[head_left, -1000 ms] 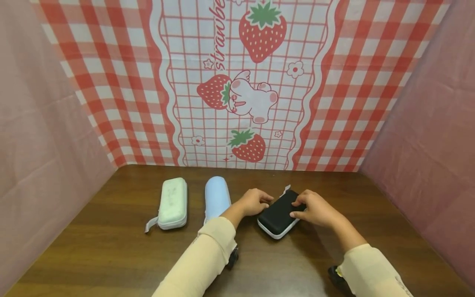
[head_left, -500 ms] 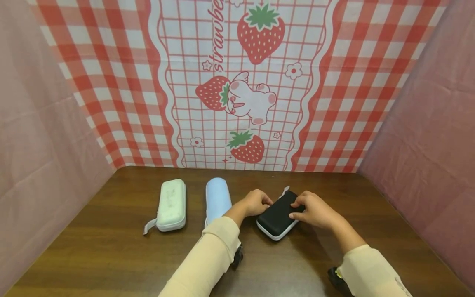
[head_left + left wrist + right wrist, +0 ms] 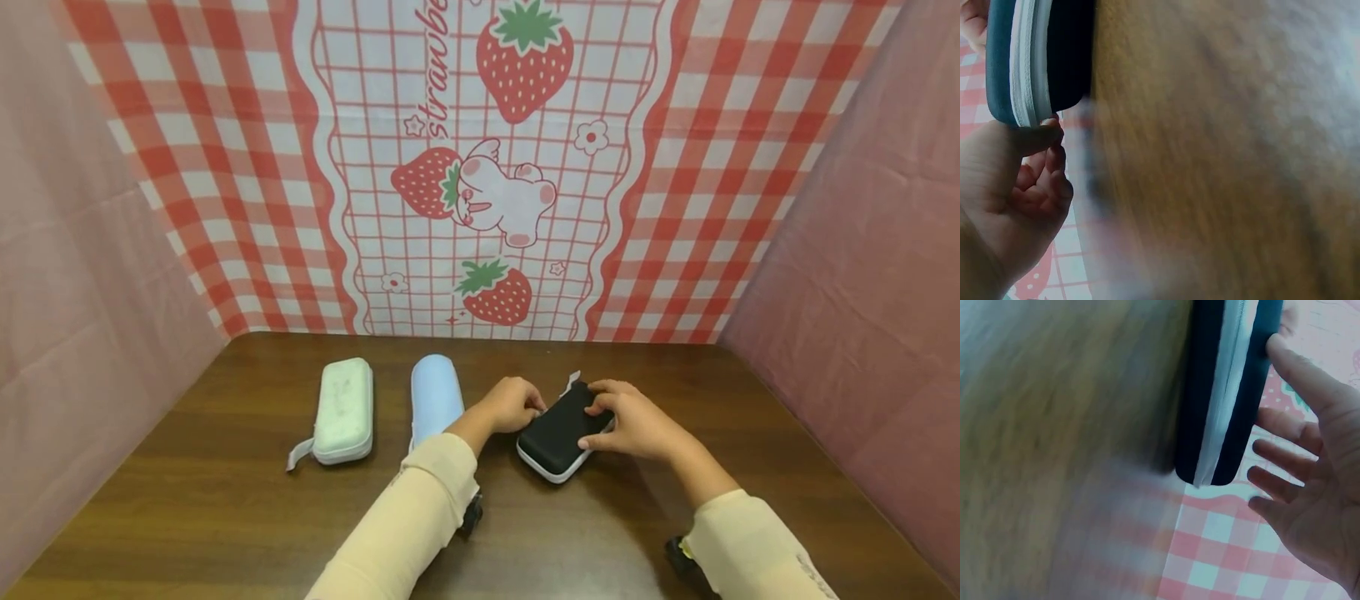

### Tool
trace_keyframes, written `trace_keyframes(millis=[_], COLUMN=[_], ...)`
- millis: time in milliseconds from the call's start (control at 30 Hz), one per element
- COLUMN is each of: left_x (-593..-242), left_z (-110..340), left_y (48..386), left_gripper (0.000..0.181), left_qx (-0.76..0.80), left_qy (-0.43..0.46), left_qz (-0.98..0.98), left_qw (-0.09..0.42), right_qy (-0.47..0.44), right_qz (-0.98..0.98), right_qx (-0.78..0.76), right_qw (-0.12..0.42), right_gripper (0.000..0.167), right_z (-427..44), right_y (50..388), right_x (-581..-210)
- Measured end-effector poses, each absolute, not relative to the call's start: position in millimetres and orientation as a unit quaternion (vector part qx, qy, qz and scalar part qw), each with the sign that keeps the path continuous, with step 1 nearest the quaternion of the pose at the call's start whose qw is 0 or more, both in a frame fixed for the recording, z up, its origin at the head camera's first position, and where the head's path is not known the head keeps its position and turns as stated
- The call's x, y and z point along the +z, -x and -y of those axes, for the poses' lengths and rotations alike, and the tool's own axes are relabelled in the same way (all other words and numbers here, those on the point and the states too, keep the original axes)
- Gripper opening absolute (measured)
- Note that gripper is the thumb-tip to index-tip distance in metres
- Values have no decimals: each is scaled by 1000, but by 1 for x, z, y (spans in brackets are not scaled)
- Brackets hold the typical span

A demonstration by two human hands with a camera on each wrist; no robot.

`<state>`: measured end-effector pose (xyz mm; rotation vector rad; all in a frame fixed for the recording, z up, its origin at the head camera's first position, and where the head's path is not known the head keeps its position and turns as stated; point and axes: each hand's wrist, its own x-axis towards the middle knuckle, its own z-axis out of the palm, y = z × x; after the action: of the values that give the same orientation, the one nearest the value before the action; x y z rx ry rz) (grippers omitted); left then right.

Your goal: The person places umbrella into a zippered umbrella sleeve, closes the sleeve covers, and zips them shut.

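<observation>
A black zippered pencil case (image 3: 558,437) with a white zipper band (image 3: 1025,69) lies slanted on the table. At its left edge my left hand (image 3: 512,406) has thumb and forefinger pinched together by the zipper; the other fingers are curled. What they pinch looks like the zipper pull, mostly hidden by the fingertips. My right hand (image 3: 637,421) rests on the case's right part, thumb and fingertips against its top. In the right wrist view, that hand's fingers (image 3: 1285,459) are spread and only slightly bent. A grey strap (image 3: 573,381) sticks out at the far end.
A pale green pencil case (image 3: 345,408) with a strap lies at the left. Between it and my left hand is a light blue case (image 3: 437,396), partly covered by my left forearm. A strawberry-patterned cloth (image 3: 487,167) hangs behind the brown table (image 3: 225,517).
My left fingers have closed in at the case's left edge and now pinch there. The right thumb has slid slightly toward the near edge. The case has hardly moved.
</observation>
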<state>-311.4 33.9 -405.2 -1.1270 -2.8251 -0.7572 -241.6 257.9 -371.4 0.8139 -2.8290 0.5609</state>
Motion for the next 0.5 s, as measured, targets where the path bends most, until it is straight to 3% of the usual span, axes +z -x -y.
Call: trace_keyframes(millis=[267, 500], left_x=[-401, -393], left_z=[-21, -3], left_y=[304, 278], left_gripper=[10, 13], left_qx=[-197, -142], left_qy=[369, 378], left_qz=[908, 914], left_qw=[15, 34], right_qy=[-289, -289], right_qz=[942, 944], right_qx=[156, 138], right_qw=[69, 82], right_gripper=[55, 63], right_z=[-257, -257], right_y=[242, 239], right_x=[-373, -373])
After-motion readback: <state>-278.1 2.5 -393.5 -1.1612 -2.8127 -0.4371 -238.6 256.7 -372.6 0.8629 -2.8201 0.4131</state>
